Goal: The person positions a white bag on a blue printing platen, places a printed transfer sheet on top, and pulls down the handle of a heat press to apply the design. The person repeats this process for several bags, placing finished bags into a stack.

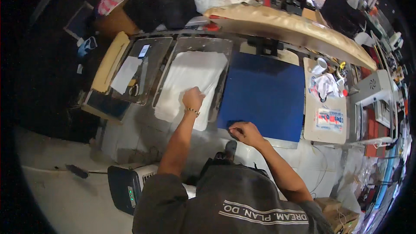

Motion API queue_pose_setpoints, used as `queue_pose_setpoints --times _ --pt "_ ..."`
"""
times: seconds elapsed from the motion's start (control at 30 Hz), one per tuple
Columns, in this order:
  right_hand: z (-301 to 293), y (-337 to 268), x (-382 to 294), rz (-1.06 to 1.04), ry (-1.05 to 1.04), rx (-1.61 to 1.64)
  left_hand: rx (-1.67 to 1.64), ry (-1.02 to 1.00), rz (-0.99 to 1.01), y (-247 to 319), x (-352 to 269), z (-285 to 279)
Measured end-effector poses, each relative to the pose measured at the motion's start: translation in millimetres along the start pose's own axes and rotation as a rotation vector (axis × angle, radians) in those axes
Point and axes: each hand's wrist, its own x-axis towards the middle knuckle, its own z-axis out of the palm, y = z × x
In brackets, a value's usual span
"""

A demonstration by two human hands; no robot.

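My left hand (193,98), with a beaded bracelet at its wrist, is curled on a stack of white fabric pieces (182,74). The stack lies on a dark, worn flat board (224,50). Whether the fingers pinch the cloth is hidden. Just right of it, a flat dark blue sheet (265,94) covers another board, whose pale front edge (282,143) shows. My right hand (247,133) is at the sheet's near left corner, fingers bent inward. I cannot tell whether it grips anything.
At left, a board (159,52) bears white paper (126,74) and small tools. A beige board (308,120) at right carries a white mug (319,66) and a crumpled plastic bag (325,84). A long padded, tan-covered piece (292,22) spans the back. A black-fronted appliance (123,188) stands at lower left.
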Motion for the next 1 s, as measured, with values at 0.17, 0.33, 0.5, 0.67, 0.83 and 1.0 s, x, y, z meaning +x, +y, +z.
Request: queue_pose_setpoints --times 0.17,0.33,0.5,0.67,0.83,1.0 --pt "-8.3 -11.7 15.1 0.215 -0.172 0.052 -0.63 -0.237 -0.223 -52.4 23.6 -0.2" --pt "-11.5 6.4 14.5 0.159 -0.175 0.18 -0.303 0.129 0.064 -94.0 48.2 -16.2" --pt "-15.6 -8.0 9.7 0.17 -0.184 0.16 0.044 0.46 0.221 -50.7 46.4 -114.0" --pt "-14.1 -28.8 -10.4 0.162 0.116 1.043 -0.166 -0.126 0.477 150.9 -61.6 -157.3" --pt "-44.7 -3.9 -56.7 0.561 0.39 0.994 -0.807 -0.564 0.541 221.1 -140.0 -131.3" --pt "-55.8 59.9 -123.8 0.607 0.634 1.053 -0.392 0.118 0.147 127.8 -132.7 -63.1"
